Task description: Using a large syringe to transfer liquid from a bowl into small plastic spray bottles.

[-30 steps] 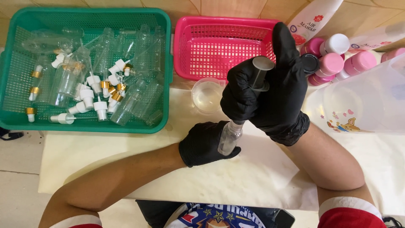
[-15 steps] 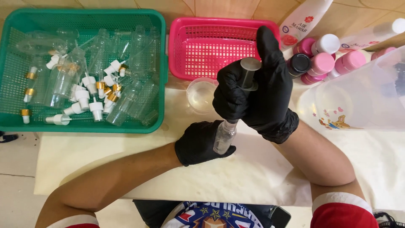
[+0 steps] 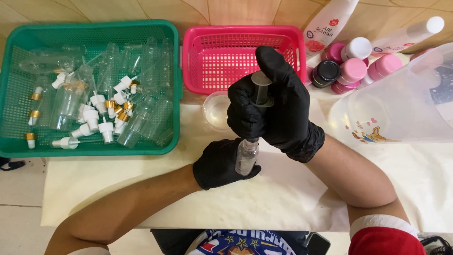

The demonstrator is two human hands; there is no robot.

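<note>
Both hands wear black gloves. My left hand (image 3: 219, 163) grips a small clear bottle (image 3: 247, 157) standing upright on the white table cover. Directly above it, my right hand (image 3: 276, 108) is wrapped around a clear syringe (image 3: 260, 89), thumb raised beside the plunger top, with the tip pointing down into the bottle's neck. A small clear cup (image 3: 216, 109) stands just left of the right hand.
A green basket (image 3: 14, 89) at the left holds several clear bottles and white and gold pump caps. An empty pink basket (image 3: 198, 56) sits behind the hands. At the right are pink and black capped bottles (image 3: 351, 68) and a large clear jug (image 3: 406, 104).
The syringe plunger top sits lower relative to my right hand than a second ago. The left hand keeps its hold on the small bottle.
</note>
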